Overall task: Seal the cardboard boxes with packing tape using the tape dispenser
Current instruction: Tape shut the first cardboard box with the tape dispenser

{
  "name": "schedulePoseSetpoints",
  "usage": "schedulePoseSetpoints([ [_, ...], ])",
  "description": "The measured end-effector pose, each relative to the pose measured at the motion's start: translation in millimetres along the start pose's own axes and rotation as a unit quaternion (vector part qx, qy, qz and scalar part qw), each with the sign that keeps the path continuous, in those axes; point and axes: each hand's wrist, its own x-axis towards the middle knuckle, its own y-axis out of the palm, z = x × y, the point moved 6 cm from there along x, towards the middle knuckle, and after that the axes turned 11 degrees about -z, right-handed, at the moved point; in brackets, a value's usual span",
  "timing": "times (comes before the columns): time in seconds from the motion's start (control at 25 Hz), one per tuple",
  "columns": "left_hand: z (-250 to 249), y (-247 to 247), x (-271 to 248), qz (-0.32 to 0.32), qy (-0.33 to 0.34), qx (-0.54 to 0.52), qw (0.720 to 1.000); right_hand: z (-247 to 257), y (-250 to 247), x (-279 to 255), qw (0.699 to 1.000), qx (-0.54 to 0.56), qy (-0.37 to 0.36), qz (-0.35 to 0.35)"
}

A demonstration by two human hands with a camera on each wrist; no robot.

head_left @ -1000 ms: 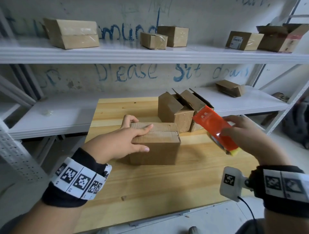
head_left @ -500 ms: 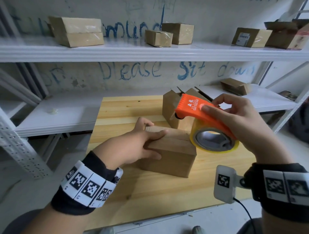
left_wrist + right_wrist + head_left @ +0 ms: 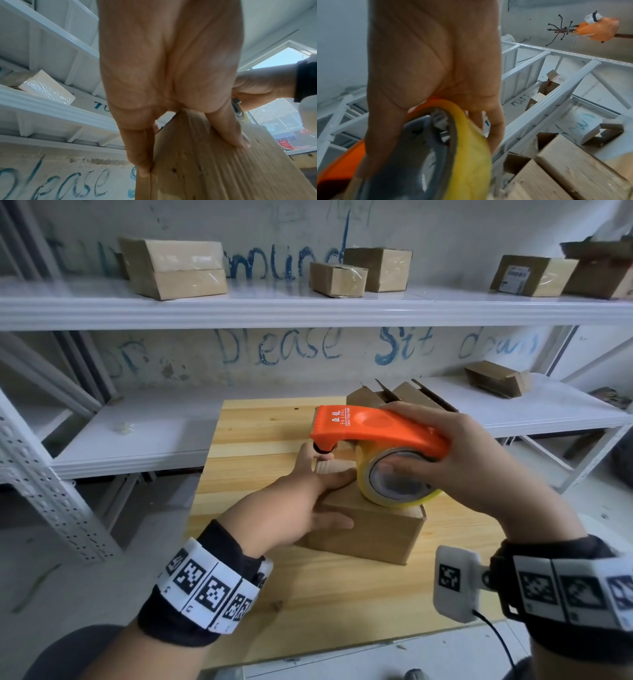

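Observation:
A closed brown cardboard box (image 3: 376, 529) stands on the wooden table (image 3: 260, 419). My left hand (image 3: 294, 508) lies over its left end, fingers straight across the top flaps and thumb on the near side; the left wrist view shows these fingers (image 3: 140, 162) flat along the box (image 3: 214, 169). My right hand (image 3: 479, 467) grips the orange tape dispenser (image 3: 370, 422) with its yellowish tape roll (image 3: 394, 477), held just over the box top, nose pointing left above my left fingers. Up close, the roll (image 3: 471, 155) sits under my right hand (image 3: 428, 67).
Two open-flapped boxes (image 3: 404, 395) stand behind the dispenser on the table's far edge. White metal shelving (image 3: 154, 433) surrounds the table; several taped boxes (image 3: 178, 268) sit on the upper shelf, and a flattened one (image 3: 496, 378) lies on the right lower shelf.
My right hand carried the dispenser from the right, up and leftwards, over the box top. The left hand stayed on the box, which turned slightly.

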Motion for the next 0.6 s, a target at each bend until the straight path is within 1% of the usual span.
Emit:
schedulePoseSetpoints([
  [0.08, -0.4, -1.0, -1.0, -0.014, 0.005, -0.029, 0.999, -3.5, 2.8, 0.2, 1.0, 0.024, 0.002, 0.0],
  [0.2, 0.1, -3.9, -2.9, -0.044, 0.007, -0.075, 0.996, -6.0, 1.7, 1.5, 1.0, 0.027, -0.001, -0.01],
  [0.36, 5.5, -13.4, -4.8, -0.039, -0.005, -0.152, 0.988, -4.8, 2.5, 0.4, 0.998, 0.059, 0.002, 0.008],
  [0.44, 8.5, -27.1, -6.7, -0.054, -0.01, -0.248, 0.967, -2.1, 2.4, -0.5, 0.996, 0.085, 0.003, 0.001],
  [0.52, 11.6, -40.6, -10.4, -0.082, -0.026, -0.352, 0.932, 0.5, 2.4, -1.7, 0.996, 0.09, -0.007, -0.008],
  [0.6, 14.0, -45.4, -10.7, -0.102, -0.045, -0.414, 0.904, 1.1, 2.5, -1.9, 0.995, 0.094, -0.013, -0.012],
])
